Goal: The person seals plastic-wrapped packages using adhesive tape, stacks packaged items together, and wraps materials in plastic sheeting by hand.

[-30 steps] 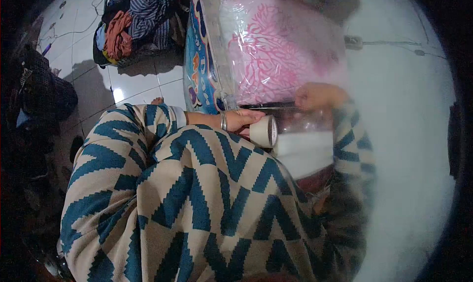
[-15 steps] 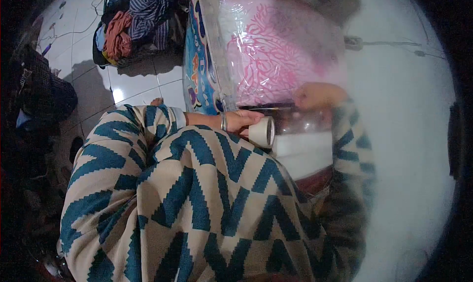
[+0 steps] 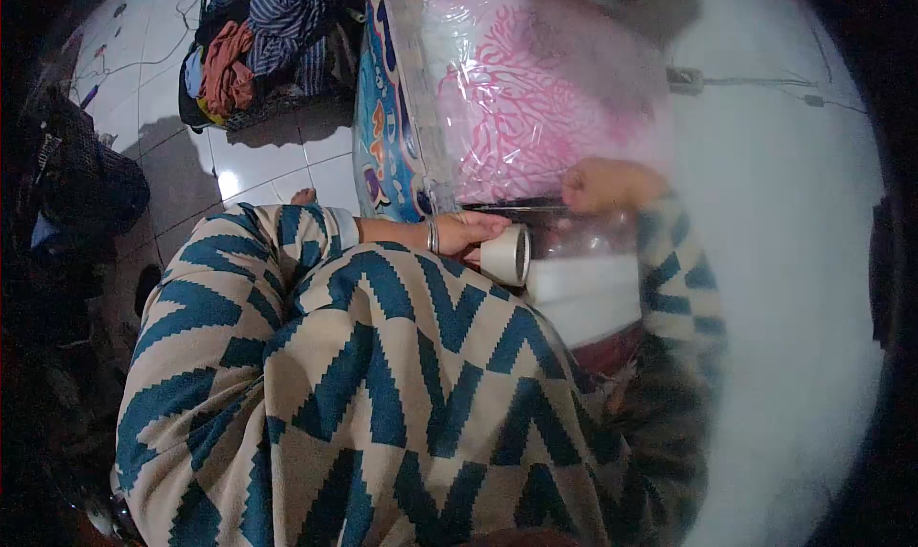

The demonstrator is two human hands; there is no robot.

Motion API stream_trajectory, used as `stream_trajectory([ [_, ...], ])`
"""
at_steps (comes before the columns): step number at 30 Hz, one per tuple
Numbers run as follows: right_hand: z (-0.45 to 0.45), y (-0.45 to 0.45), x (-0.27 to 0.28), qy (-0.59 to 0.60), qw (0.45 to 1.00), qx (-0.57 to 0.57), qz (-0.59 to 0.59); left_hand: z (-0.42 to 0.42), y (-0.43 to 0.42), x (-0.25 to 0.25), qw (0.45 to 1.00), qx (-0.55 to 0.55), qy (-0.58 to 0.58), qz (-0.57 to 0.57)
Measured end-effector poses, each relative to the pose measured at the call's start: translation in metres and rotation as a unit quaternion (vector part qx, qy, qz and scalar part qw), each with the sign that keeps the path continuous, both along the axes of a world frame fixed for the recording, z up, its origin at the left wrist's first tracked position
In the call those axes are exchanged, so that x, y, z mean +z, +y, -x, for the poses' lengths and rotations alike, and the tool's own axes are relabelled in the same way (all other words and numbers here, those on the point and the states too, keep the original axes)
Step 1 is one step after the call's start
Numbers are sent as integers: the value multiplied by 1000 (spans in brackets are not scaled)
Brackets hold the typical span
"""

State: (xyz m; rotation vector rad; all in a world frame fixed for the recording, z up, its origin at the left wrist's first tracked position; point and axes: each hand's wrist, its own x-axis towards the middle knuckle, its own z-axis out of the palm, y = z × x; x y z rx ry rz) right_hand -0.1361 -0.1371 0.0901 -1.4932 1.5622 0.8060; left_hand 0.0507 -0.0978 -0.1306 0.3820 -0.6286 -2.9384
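My left hand [image 3: 469, 232], with bangles at the wrist, is closed round a cream, cup-like round thing [image 3: 503, 257] with a dark hollow end facing right. This lies just above my patterned lap [image 3: 411, 375]. My right hand [image 3: 612, 185] is curled closed at the lower right edge of a pink-and-white package [image 3: 545, 88] in shiny clear plastic. Whatever its fingers may hold is hidden. Between my hands lie a shiny clear plastic piece [image 3: 583, 237] and a white block-like surface [image 3: 585, 298].
A blue printed plastic bag [image 3: 387, 117] stands along the package's left side. Farther left, a basket of clothes [image 3: 277, 50] sits on the tiled floor [image 3: 172, 184]. A dark basket [image 3: 96, 184] is at the far left. Haze blurs the pale right side, where a cable [image 3: 755, 84] runs.
My right hand has shifted slightly left along the package's lower edge. The cream round thing has turned a little in my left hand, which stays in nearly the same place.
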Motion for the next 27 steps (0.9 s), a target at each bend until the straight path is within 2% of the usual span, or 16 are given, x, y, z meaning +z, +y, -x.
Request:
stream_trajectory([
  [3, -2, 1, -1, 17, 1000, -14, 8, -3, 0, 8, 1000, -6, -12, -5],
  [5, 3, -1, -5, -16, 1000, 14, -5, -4, 1, 11, 996, -17, -67, 57],
  [9, 12, 15, -13, -29, 999, 21, 26, -6, -1, 9, 996, -47, -35, 62],
  [11, 0, 31, -1, 16, 997, 40, 71, -7, -1, 3, 988, -90, -3, 124],
  [12, -5, 38, 2, 60, 996, -3, 68, -11, -2, 8, 988, -92, -3, 125],
  [13, 0, 47, 0, 59, 996, -5, 69, -17, -5, 18, 975, -101, 0, 196],
  [14, 18, 59, -10, 69, 992, 18, 107, -20, -8, 21, 958, -115, 0, 263],
  [15, 33, 75, -15, 83, 985, 44, 147, -22, -8, 23, 957, -121, -1, 264],
  [17, 49, 100, -21, 115, 980, 9, 164, -24, -12, 23, 940, -117, 18, 319],
  [21, 64, 149, -41, 151, 968, -105, 173, -46, -21, 32, 953, -83, 47, 286],
  [23, 70, 174, -56, 165, 956, -171, 172, -68, -33, 54, 938, -25, -4, 346],
  [24, 74, 189, -66, 170, 947, -211, 171, -81, -38, 71, 942, -5, -21, 334],
  [25, 77, 201, -75, 171, 939, -246, 169, -91, -45, 75, 941, -8, -20, 338],
  [27, 82, 222, -97, 171, 921, -309, 162, -115, -59, 78, 929, 66, -32, 364],
])
